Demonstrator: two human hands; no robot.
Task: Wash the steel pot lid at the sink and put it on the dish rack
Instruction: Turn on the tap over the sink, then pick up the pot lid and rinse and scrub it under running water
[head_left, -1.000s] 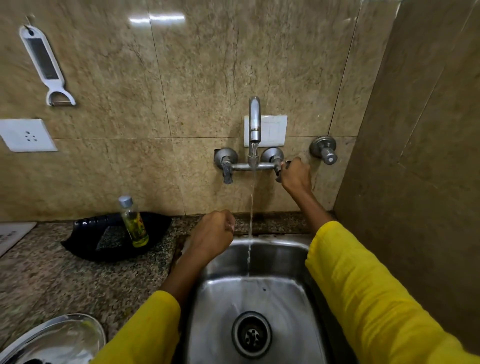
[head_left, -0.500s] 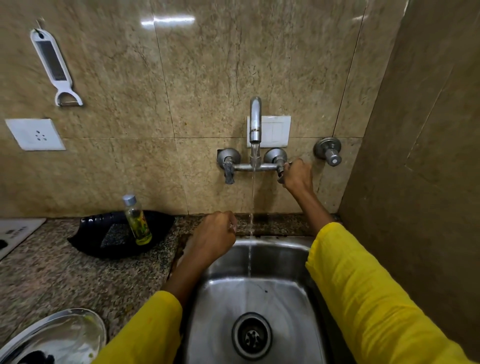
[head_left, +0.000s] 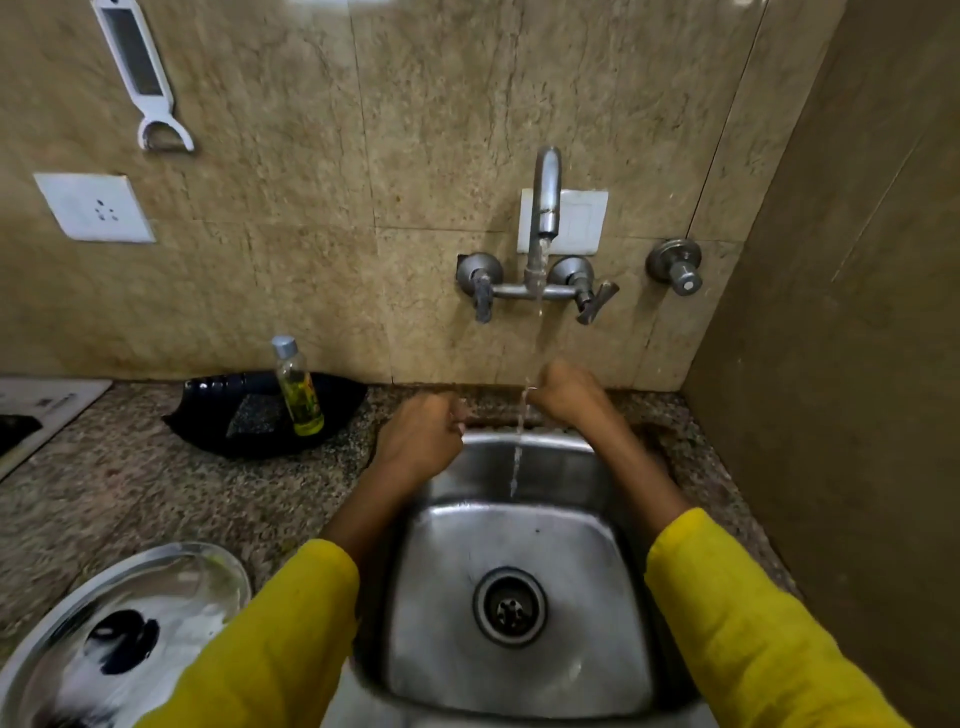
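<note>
Below, a steel pot lid (head_left: 130, 634) lies on the bench (head_left: 156, 493), left of the sink (head_left: 519, 597). Both hands, left hand (head_left: 421, 441) and right hand (head_left: 566, 389), are curled into empty fists beside running water. Likely light, stiff, slippery wet; best lifted by its black knob (head_left: 122, 642).

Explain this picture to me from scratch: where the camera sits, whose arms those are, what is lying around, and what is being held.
There is no machine here. The one picture comes from a wide-angle camera worn on a person's head, looking down at their own arms in yellow sleeves. The left hand and right hand are loosely closed above the back of the steel sink, on either side of a thin stream of water from the wall tap. Neither hand appears to hold anything. The steel pot lid lies on the granite counter at lower left, untouched. Further back, a small bottle stands on a black tray.
</note>
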